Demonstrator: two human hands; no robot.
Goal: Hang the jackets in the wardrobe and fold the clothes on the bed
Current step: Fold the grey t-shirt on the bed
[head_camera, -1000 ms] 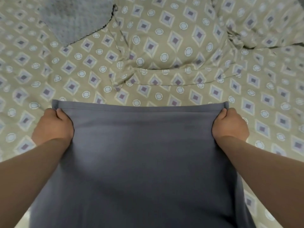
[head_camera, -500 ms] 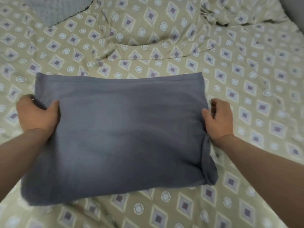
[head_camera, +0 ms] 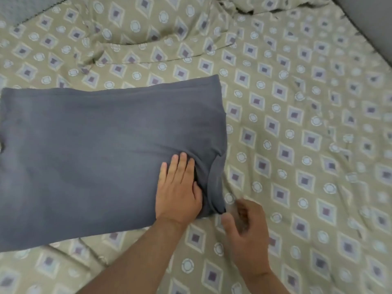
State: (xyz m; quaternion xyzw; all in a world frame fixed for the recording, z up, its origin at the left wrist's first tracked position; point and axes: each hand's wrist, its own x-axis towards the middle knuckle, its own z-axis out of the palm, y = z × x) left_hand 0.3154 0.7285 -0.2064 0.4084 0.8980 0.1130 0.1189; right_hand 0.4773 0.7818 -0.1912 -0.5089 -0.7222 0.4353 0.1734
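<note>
The grey garment (head_camera: 95,155) lies folded into 1 flat rectangle on the bed (head_camera: 297,145), toward its near edge, leftward. The left hand (head_camera: 178,187) presses flat, fingers straight, at its bunched near-right corner. The right hand (head_camera: 244,225), blurred, curls just beside that corner; whether it pinches cloth I cannot tell. Tidying, perhaps 1 more fold, likely remains. A rumpled sheet ridge (head_camera: 148,49) beyond blocks nothing.
</note>
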